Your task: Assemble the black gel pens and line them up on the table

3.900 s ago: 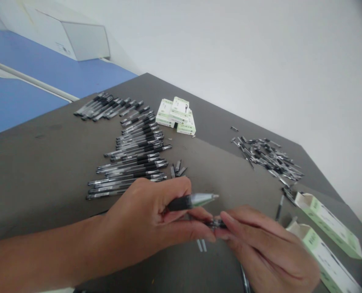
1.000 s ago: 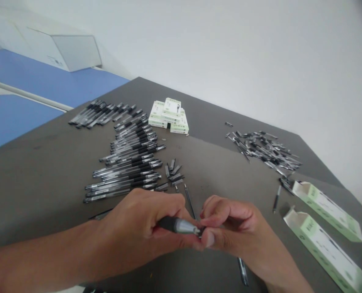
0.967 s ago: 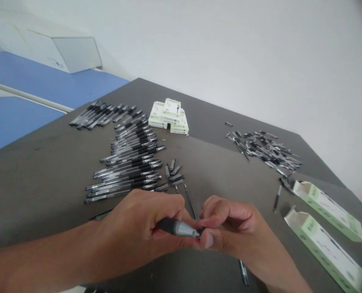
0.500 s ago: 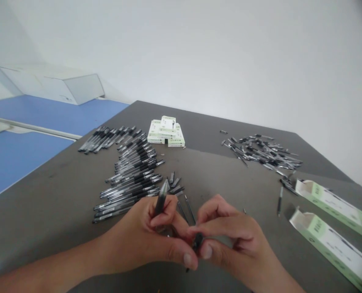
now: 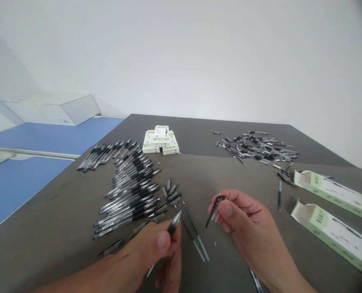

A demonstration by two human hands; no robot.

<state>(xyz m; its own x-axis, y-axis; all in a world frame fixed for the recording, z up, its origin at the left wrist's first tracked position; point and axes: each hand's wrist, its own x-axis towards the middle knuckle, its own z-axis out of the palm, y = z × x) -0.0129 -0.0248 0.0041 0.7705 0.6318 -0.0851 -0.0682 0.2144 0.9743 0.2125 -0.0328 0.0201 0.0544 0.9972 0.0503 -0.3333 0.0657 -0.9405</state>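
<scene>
The left hand (image 5: pixel 147 248) has its fingers gripping a gel pen (image 5: pixel 174 224); the right hand (image 5: pixel 244 219) pinches a thin black part (image 5: pixel 215 208). A weak pinch risks dropping it onto the worktop (image 5: pixel 217 175).

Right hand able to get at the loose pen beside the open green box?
Likely yes. The right hand is close to the loose pen, and nothing appears to stand between them on the dark tabletop. It's pinching a small black part, though, so that may need setting down first.
</scene>
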